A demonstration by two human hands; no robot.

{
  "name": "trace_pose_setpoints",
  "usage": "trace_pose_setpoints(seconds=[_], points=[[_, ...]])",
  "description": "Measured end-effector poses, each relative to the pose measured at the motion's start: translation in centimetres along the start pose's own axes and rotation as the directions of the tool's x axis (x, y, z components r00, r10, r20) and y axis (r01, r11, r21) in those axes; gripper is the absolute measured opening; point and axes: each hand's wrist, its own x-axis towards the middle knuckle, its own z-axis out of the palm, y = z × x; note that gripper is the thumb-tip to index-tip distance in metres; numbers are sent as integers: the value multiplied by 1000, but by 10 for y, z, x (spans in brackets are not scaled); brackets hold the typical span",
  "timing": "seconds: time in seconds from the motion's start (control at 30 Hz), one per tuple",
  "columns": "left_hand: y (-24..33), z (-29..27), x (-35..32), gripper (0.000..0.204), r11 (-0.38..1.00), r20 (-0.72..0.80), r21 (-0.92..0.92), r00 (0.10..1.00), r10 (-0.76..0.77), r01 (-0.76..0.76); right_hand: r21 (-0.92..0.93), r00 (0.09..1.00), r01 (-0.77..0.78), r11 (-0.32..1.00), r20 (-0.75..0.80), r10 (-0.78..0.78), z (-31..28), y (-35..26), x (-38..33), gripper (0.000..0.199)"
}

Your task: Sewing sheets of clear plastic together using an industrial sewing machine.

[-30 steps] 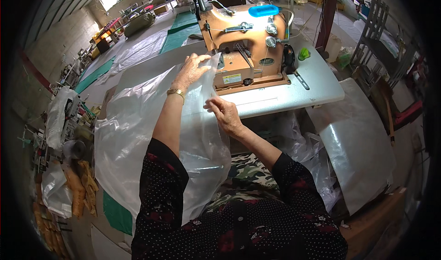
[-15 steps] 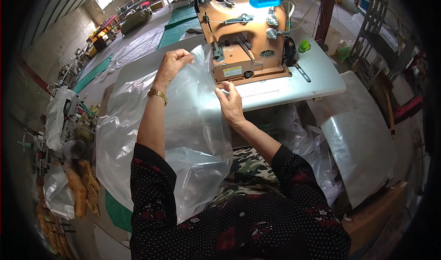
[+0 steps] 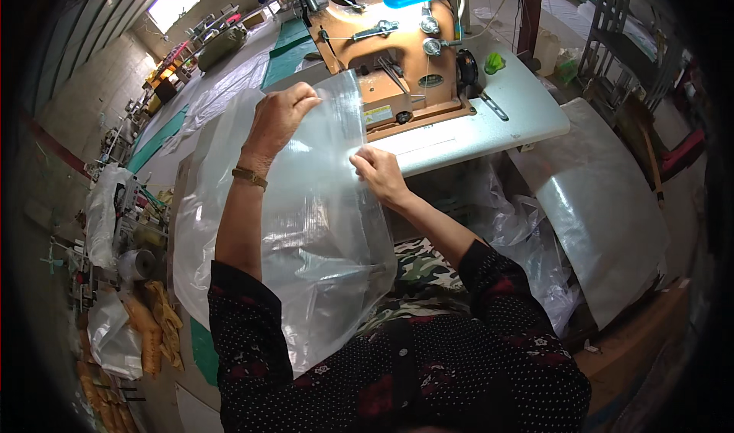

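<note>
Head view: a clear plastic bag (image 3: 306,226) is held up by its top edge, the left hand (image 3: 279,115) closed on the far corner and the right hand (image 3: 378,173) pinched shut on the near corner, so the edge is stretched between the two grips while the rest hangs down over the lap. For the step to be done well, the edge is best kept taut and level between the grips, with both layers caught together under the fingers, since slack film is likely to crease. Just beyond the left grip stands an orange sewing machine (image 3: 397,58) on a white table (image 3: 489,123), its front edge close past the right grip. More clear film (image 3: 527,234) is piled below and to the right of the right grip, and a grey sheet (image 3: 604,211) leans further right; loose folds there could be snagged
</note>
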Motion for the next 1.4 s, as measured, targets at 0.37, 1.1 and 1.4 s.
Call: trace_pose_setpoints(seconds=[0.37,1.1,1.4], points=[[22,108,20,17,981,52,175,996,76,-84,-110,992,-28,994,120,41,-69,30,-68,28],[-9,126,-1,24,975,56,33,974,-221,219,-44,987,-22,999,-159,14,-56,27,31,29],[11,79,-11,22,999,19,28,999,-42,42,136,984,173,975,-61,-166,-59,-29,4,33]])
